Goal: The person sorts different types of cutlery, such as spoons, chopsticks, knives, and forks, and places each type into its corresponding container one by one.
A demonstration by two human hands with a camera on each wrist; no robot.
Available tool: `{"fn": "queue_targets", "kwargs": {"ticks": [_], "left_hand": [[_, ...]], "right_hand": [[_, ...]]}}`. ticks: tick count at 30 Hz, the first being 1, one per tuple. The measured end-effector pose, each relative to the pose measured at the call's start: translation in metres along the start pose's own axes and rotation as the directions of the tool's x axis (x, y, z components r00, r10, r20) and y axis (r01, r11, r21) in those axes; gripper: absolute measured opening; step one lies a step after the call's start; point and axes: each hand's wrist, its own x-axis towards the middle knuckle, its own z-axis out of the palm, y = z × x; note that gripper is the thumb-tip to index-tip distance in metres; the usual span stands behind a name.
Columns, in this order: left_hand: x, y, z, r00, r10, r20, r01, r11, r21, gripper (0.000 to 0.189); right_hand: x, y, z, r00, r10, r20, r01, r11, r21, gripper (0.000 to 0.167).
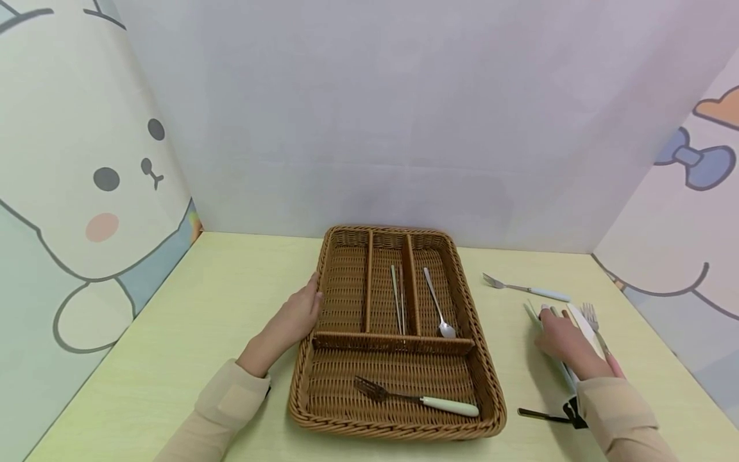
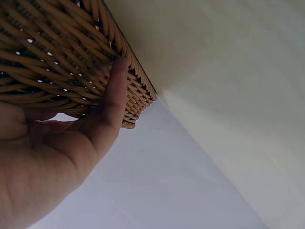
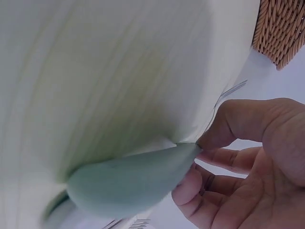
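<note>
Near right edge of tabletop [image 1: 664,378], pinching pale green handle [image 3: 126,183] with right hand [image 1: 568,337]; gripping basket [image 1: 398,433] at left edge with left hand [image 1: 294,314]. Probably sorting cutlery; next calls for lifting clear of pink-handled fork [image 1: 602,341].

A right hand [image 3: 267,176] pinches the narrow end of a pale green handle [image 3: 128,183] over a light surface [image 3: 119,71].
Thumb and fingertip meet at the slim end; the handle's broad rounded end points to the lower left, blurred, with a blurred pale object [image 3: 78,217] just below it, too unclear to name. Tines [image 3: 140,223] show at the bottom edge, a fork's thin tines [image 3: 233,89] appear beyond the thumb, and a brown woven basket corner [image 3: 281,33] fills the upper right.
</note>
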Motion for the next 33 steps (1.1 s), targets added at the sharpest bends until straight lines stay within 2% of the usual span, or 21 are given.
{"fn": "queue_targets", "kwargs": {"ticks": [4, 12, 17, 23, 30, 33], "left_hand": [[0.001, -0.002, 0.001, 1.0, 0.005, -0.001, -0.005, 1.0, 0.007, 0.05], [0.0, -0.001, -0.001, 1.0, 0.017, 0.004, -0.016, 1.0, -0.016, 0.048], [0.0, -0.003, -0.001, 1.0, 0.031, -0.002, -0.031, 1.0, -0.006, 0.047], [0.0, -0.003, -0.001, 0.999, 0.036, 0.005, -0.036, 0.999, -0.018, 0.048], [-0.004, 0.002, -0.004, 0.997, 0.075, -0.036, -0.076, 0.997, -0.028, 0.047], [-0.003, 0.002, -0.004, 0.998, 0.062, -0.027, -0.063, 0.998, -0.013, 0.047]], "right_hand": [[0.001, 0.002, 0.003, 0.999, -0.011, -0.031, 0.011, 1.0, -0.005, 0.039], [0.004, -0.005, 0.005, 0.996, -0.026, -0.084, 0.027, 0.999, 0.02, 0.028], [0.008, -0.018, -0.001, 0.998, -0.001, -0.069, 0.005, 0.998, 0.062, 0.029], [0.009, -0.037, -0.007, 0.995, -0.039, -0.093, 0.047, 0.996, 0.08, 0.032], [0.012, -0.062, -0.016, 0.989, -0.058, -0.135, 0.071, 0.993, 0.094, 0.041], [0.015, -0.072, -0.021, 0.983, -0.092, -0.159, 0.108, 0.989, 0.096, 0.039]]}}
